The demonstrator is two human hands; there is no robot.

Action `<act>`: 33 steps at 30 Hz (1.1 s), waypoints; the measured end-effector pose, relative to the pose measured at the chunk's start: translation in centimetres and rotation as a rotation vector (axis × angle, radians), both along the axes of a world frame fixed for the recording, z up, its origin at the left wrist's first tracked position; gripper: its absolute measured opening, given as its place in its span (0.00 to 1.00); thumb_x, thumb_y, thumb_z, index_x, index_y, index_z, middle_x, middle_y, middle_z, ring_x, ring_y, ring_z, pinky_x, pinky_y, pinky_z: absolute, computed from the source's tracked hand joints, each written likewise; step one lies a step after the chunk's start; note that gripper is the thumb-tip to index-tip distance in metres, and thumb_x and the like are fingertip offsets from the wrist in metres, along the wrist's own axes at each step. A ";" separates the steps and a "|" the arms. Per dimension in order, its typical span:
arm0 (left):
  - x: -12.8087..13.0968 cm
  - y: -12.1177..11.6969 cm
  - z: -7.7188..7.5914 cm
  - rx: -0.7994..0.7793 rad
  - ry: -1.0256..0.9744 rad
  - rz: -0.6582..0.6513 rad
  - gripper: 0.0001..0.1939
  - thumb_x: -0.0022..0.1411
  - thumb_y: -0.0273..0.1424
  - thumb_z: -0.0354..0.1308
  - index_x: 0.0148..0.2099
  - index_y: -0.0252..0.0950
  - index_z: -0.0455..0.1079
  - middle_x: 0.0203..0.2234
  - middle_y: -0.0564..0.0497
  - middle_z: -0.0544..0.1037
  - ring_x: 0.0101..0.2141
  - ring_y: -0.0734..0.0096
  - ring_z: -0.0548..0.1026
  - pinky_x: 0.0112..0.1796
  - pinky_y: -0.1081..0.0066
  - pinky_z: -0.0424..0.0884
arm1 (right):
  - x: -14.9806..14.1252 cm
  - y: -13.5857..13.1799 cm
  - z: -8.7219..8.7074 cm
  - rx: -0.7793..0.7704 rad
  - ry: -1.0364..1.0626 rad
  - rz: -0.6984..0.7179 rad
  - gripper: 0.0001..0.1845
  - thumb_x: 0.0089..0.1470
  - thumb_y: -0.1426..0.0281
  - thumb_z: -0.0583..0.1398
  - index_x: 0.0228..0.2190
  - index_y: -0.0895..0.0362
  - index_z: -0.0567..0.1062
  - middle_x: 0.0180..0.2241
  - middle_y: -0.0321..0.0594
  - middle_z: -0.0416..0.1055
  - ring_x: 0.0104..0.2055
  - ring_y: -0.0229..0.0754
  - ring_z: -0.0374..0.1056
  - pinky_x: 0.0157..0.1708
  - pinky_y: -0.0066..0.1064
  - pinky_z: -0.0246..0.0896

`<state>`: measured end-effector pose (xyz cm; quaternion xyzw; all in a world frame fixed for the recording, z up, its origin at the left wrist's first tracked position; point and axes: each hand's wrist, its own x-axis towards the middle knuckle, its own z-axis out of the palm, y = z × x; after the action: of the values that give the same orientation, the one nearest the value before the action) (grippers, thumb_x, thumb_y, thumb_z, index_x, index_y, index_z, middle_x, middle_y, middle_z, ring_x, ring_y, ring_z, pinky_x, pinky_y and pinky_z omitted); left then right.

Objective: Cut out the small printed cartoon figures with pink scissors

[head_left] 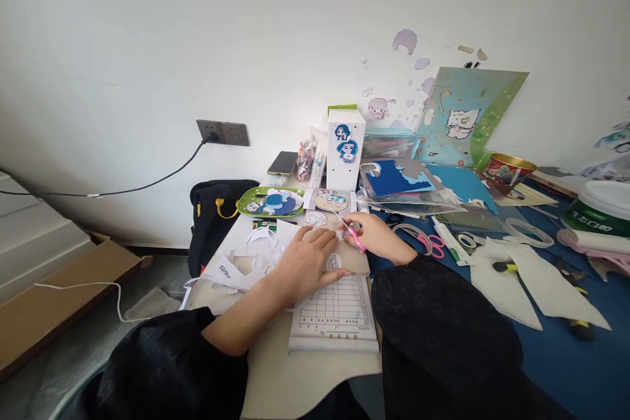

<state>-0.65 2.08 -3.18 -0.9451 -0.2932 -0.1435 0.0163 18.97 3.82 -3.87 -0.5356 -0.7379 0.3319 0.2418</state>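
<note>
My left hand (308, 259) lies flat with fingers outstretched, palm down over paper sheets with line drawings (316, 218) and above a printed form pad (339, 315). In my right hand (374, 235) is a slim pink-handled tool (355, 240) with a thin metal tip. Whether it is a craft knife or another tool, I cannot tell. Its tip points away from me, at the lower edge of a sheet with a coloured cartoon cutout (331, 201). Cut paper scraps (263, 239) lie left of my left hand.
A green tray (242, 205) with cutouts stands behind the scraps, beside a white box (346, 167) and a phone (282, 163). Pink scissors (436, 247), a glue tube (451, 244), white sheets (497, 285) and a tub (603, 207) occupy the right. A black bag (209, 210) is at left.
</note>
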 end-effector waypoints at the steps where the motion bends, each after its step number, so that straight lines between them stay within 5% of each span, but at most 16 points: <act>1: 0.0 0.0 0.0 -0.001 -0.006 -0.001 0.29 0.62 0.49 0.42 0.54 0.33 0.63 0.49 0.41 0.71 0.51 0.56 0.65 0.52 0.55 0.54 | 0.1 0.1 -0.1 -0.002 0.005 0.002 0.15 0.58 0.68 0.56 0.46 0.59 0.68 0.46 0.44 0.67 0.42 0.44 0.67 0.39 0.40 0.66; 23: 0.4 0.1 -0.2 -0.075 -0.095 0.010 0.24 0.61 0.46 0.47 0.51 0.33 0.65 0.47 0.41 0.72 0.49 0.54 0.66 0.53 0.53 0.51 | 0.2 0.4 -0.4 -0.060 0.110 0.010 0.15 0.58 0.68 0.56 0.46 0.60 0.68 0.45 0.44 0.67 0.42 0.44 0.68 0.39 0.40 0.66; 33: 0.3 0.3 0.1 -0.180 -0.420 0.136 0.12 0.62 0.36 0.50 0.42 0.35 0.69 0.38 0.44 0.76 0.41 0.57 0.71 0.45 0.55 0.62 | -0.6 -0.5 0.5 -0.092 0.334 0.025 0.14 0.58 0.67 0.56 0.45 0.60 0.68 0.41 0.42 0.69 0.36 0.40 0.69 0.34 0.36 0.68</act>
<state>-0.35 2.38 -3.11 -0.8702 -0.3646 -0.3090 -0.1197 18.34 3.34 -3.34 -0.4741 -0.6781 0.4527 0.3323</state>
